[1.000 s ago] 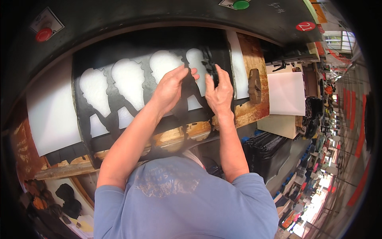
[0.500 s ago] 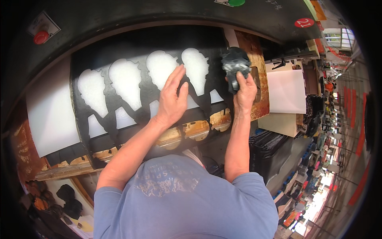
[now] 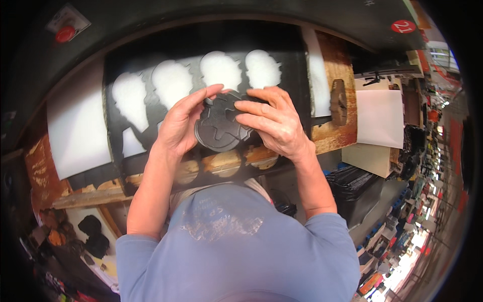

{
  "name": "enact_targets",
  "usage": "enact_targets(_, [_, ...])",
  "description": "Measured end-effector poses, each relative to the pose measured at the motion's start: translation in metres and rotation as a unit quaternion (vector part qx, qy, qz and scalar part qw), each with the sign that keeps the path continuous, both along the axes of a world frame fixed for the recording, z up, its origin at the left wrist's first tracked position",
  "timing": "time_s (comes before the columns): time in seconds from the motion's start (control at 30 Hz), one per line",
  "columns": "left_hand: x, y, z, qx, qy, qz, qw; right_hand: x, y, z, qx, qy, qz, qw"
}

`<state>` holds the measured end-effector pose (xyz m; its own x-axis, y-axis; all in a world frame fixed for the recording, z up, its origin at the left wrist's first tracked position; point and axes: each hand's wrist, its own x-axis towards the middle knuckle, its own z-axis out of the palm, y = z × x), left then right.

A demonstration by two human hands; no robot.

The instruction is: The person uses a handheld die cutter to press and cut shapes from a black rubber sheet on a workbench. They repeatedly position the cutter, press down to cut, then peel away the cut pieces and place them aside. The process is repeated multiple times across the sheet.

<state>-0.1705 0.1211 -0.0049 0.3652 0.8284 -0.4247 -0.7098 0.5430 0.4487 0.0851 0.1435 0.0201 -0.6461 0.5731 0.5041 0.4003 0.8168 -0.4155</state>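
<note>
Both my hands hold a dark, irregularly shaped piece [image 3: 224, 126] with a rounded lower end and curved edges on its upper face; whether it is one part or a stack, I cannot tell. My left hand [image 3: 182, 121] grips its left side, thumb and fingers curled round the edge. From the right, my right hand [image 3: 276, 118] presses its fingers on the upper right side. Under them lies a black sheet [image 3: 151, 55] with several bulb-shaped cutouts, through which a white board [image 3: 80, 126] shows. The held piece and my hands cover part of the sheet.
Beyond the sheet runs a dark machine beam [image 3: 201, 12] with a red button [image 3: 65, 33] at its left. A worn wooden board [image 3: 344, 65] lies at the right, near white sheets [image 3: 380, 118]. Stacked black material [image 3: 352, 181] sits lower right.
My right hand has brought the dark piece leftward and nearer, from the sheet's right edge to the middle. My left hand has come off the sheet and taken hold of the piece too.
</note>
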Motion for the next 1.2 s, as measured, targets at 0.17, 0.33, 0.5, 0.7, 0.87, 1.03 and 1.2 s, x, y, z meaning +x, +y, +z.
enact_targets(0.17, [-0.010, -0.034, -0.011, 0.066, 0.114, 0.095, 0.987, -0.022, 0.002, -0.009, -0.083, 0.045, 0.000, 0.996])
enact_targets(0.33, [-0.012, -0.057, -0.010, 0.101, 0.162, 0.167, 0.967, -0.041, -0.003, -0.020, -0.502, 0.457, -0.050, 0.733])
enact_targets(0.5, [0.007, -0.076, -0.011, 0.090, 0.124, 0.206, 0.966, -0.084, -0.017, -0.032, -0.572, 0.456, -0.118, 0.672])
enact_targets(0.7, [0.017, -0.089, -0.010, 0.129, 0.304, 0.245, 0.911, -0.122, -0.032, -0.025, -0.532, 0.448, -0.087, 0.713])
enact_targets(0.87, [-0.036, -0.102, 0.000, 0.119, 0.205, 0.271, 0.933, -0.132, -0.019, -0.029, -0.558, 0.379, -0.014, 0.738])
enact_targets(1.03, [-0.123, -0.153, 0.009, 0.079, 0.244, 0.541, 0.801, -0.140, 0.000, -0.074, -0.366, 0.228, -0.113, 0.895])
enact_targets(1.2, [-0.247, -0.268, 0.001, 0.079, 0.175, 0.737, 0.649, -0.128, 0.006, -0.102, -0.340, 0.177, -0.141, 0.913])
